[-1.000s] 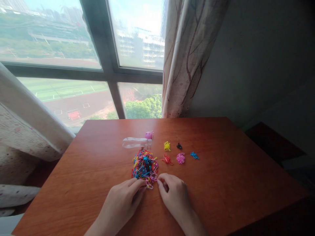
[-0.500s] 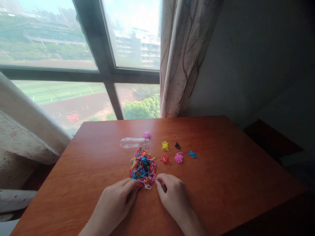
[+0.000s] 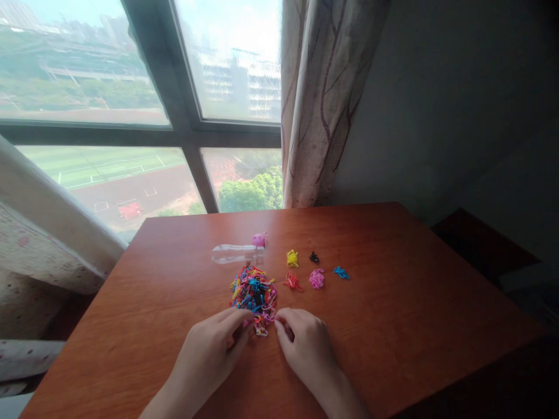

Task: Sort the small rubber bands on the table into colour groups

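Note:
A mixed pile of small coloured loop-shaped pins, like plastic stitch markers [image 3: 253, 291], lies on the table in front of me. At its near left edge my left hand [image 3: 212, 346] has thumb and forefinger drawn together among the pins; what they pinch is too small to make out. My right hand [image 3: 308, 343] rests at the near right edge, fingers curled and tips against a pink pin; whether they grip it is unclear. Right of the pile lie sorted heaps: yellow [image 3: 292, 258], black [image 3: 314, 256], red [image 3: 293, 281], pink [image 3: 317, 279] and blue [image 3: 341, 272].
Behind the pile a clear plastic bottle [image 3: 233, 255] lies on its side, with a pink cap-like piece [image 3: 259, 239] near its right end. The brown wooden table [image 3: 393, 302] meets a window [image 3: 183, 137] with curtains [image 3: 318, 105] at the back.
My left hand has shifted slightly right and its fingertips are further over the near part of the pile. The right hand stays nearly where it was. The sorted heaps look unchanged.

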A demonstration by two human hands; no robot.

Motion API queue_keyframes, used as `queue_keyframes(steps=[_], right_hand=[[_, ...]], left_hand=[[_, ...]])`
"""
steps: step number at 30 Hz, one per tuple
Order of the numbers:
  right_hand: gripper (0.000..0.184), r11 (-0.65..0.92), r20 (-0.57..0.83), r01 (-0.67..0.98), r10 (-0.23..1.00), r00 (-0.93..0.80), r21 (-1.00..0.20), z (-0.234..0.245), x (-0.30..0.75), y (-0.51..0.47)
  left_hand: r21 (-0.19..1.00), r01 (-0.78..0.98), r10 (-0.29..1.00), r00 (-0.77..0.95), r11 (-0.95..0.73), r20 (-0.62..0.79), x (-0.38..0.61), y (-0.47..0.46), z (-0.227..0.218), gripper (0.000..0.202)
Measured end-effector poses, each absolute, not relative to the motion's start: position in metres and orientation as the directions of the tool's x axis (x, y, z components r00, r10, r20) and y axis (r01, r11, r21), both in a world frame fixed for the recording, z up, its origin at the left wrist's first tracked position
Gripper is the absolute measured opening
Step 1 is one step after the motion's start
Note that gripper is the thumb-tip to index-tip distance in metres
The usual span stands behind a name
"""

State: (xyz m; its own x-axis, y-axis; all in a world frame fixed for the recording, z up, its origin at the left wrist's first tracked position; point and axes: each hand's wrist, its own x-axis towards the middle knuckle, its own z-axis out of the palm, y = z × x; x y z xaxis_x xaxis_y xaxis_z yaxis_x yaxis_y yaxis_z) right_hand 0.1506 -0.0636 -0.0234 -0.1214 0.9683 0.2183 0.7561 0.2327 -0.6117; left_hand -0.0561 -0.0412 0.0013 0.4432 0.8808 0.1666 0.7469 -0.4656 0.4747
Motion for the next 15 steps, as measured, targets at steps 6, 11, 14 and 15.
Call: queue_keyframes(steps=[6,11,14,15], right_hand=[[0.014,0.231,0.204,0.743,0.97,-0.129,-0.628,-0.025,0.151,-0.063],[0.018,0.212,0.199,0.723,0.974,-0.105,-0.657,-0.027,0.152,-0.063],[0.019,0.21,0.204,0.717,0.974,-0.096,-0.665,-0.029,0.151,-0.063],[0.019,0.211,0.206,0.714,0.974,-0.095,-0.667,-0.03,0.151,-0.063]], left_hand=[[0.339,0.812,0.871,0.488,-0.476,0.054,-0.016,-0.006,0.033,0.019],[0.251,0.826,0.853,0.522,-0.504,-0.006,0.02,0.027,0.04,0.022],[0.237,0.825,0.846,0.532,-0.513,-0.018,0.033,0.037,0.036,0.02],[0.232,0.826,0.846,0.533,-0.514,-0.024,0.035,0.039,0.035,0.02]])
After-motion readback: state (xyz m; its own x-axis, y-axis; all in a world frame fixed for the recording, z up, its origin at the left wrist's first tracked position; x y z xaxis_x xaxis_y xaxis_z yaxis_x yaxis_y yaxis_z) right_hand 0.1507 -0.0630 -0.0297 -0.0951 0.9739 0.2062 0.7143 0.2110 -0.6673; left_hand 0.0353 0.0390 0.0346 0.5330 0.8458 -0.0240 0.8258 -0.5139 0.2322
